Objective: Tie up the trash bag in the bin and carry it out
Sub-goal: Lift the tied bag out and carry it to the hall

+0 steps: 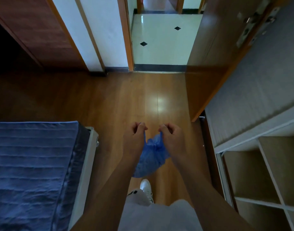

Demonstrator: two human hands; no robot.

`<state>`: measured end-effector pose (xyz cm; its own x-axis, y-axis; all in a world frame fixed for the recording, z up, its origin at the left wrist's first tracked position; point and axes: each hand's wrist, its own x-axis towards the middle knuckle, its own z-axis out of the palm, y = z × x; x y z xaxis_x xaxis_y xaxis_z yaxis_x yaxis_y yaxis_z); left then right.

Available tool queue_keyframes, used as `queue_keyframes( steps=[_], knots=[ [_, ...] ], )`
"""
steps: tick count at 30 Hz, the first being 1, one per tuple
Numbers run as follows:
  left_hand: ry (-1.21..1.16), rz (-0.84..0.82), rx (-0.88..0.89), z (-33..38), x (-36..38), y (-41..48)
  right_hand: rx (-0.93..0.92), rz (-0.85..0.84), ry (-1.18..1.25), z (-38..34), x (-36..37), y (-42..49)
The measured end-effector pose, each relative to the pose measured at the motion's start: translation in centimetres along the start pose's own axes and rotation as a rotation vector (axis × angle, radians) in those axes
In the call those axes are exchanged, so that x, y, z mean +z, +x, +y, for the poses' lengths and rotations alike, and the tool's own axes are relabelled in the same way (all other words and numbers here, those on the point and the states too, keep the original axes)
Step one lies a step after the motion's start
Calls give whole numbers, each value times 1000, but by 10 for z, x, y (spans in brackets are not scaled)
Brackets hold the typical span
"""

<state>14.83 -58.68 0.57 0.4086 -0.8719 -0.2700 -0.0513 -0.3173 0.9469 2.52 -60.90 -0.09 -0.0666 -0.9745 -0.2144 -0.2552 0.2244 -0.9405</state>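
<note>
A crinkled blue trash bag [151, 157] hangs in the air between my forearms, above the wooden floor. My left hand [136, 135] pinches one gathered corner of the bag's top. My right hand [172, 135] pinches the other corner, a short gap away. Both fists are closed on the plastic, and the bag's body sags below them. No bin is in view.
A bed with a blue quilted cover [31, 172] fills the lower left. White open shelving [262, 177] stands at the lower right. A brown door [209, 67] stands open on the right, beside a doorway to a white tiled floor [161, 42]. My white shoe [147, 187] shows below the bag.
</note>
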Motion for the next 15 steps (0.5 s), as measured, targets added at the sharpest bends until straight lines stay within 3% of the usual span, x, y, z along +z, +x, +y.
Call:
queue_keyframes(
  steps=[15],
  knots=[
    [-21,58,15,49,25,194,-61,-20,30,-42,61,193]
  ],
)
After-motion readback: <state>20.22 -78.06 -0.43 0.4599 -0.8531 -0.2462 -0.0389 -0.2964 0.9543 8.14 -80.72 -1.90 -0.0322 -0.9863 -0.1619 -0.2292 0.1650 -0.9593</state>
